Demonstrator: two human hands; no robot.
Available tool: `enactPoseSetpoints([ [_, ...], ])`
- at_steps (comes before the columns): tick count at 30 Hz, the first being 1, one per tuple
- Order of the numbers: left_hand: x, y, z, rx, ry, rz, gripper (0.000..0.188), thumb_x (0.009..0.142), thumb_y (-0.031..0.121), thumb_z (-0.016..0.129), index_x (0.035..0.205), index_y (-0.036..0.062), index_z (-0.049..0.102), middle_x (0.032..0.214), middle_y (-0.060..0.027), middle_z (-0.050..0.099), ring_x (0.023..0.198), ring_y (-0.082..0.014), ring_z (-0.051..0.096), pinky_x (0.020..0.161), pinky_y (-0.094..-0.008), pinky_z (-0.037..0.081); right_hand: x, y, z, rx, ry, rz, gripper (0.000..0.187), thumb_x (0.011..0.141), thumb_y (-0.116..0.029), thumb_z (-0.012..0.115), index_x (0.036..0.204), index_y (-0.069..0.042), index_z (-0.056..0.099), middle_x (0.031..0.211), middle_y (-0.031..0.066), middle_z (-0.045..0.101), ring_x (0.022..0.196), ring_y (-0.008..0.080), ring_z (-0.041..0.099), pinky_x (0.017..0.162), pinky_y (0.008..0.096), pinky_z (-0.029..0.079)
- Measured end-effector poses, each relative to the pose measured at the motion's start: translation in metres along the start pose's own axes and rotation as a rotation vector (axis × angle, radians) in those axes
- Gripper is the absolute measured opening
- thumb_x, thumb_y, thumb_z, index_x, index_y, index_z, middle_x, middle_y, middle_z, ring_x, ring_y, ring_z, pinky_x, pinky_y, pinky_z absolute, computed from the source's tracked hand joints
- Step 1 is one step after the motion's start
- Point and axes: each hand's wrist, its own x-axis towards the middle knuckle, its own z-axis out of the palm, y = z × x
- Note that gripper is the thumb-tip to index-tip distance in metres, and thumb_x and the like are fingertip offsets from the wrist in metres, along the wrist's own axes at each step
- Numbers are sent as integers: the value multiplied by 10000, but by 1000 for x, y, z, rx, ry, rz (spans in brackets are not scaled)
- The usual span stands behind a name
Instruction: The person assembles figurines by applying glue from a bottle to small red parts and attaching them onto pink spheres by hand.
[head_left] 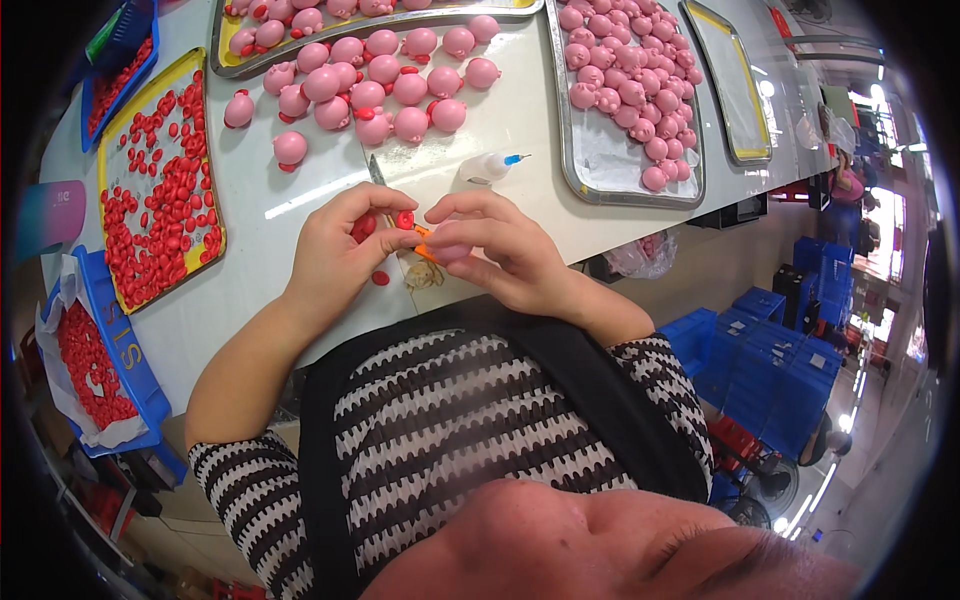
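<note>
My left hand (340, 245) is closed, pinching a small red piece (405, 219) between thumb and index finger. Another red piece (363, 228) shows inside its curled fingers. Facing it closely, my right hand (510, 250) has its fingers bent toward the thumb. Something pinkish shows between them, too covered to name. An orange tool-like thing (424, 243) lies partly hidden between the hands. Just below are a loose red piece (380, 278) and a crumpled beige scrap (424, 276). Beyond my right hand lies a white bottle (486, 168) with a blue needle tip.
Pink round animal-shaped figures (383, 69) stand in a group ahead, several with red parts. More fill a metal tray (697, 190) at right. Red pieces cover a yellow-edged tray (216, 170) at left and a blue bin (135, 350) below it. Blue crates (765, 350) stand beyond the table.
</note>
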Motion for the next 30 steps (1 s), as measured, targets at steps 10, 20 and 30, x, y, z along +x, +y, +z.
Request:
enactPoseSetpoints([
  [10,-4,-3,1,22,-8,48,219,739,19,672,947,7,606,726,-12,546,581,-57,461,515,-209,402,-5,-2,-1,-91,105,166,399,751,-72,714,1097,15,536,1020,91,527,937,150,575,770,267,492],
  [20,-2,3,7,287,-83,359,226,702,-30,663,913,12,592,797,-98,587,624,-213,572,567,-290,467,-1,1,4,-243,188,158,398,694,-222,768,960,-7,565,815,73,564,650,124,592,575,246,485],
  [30,-4,-4,1,465,-30,557,256,659,61,711,874,14,579,735,-109,596,650,-267,591,564,-323,479,4,5,10,-286,126,177,410,684,-163,771,998,3,566,850,77,557,724,144,619,636,247,510],
])
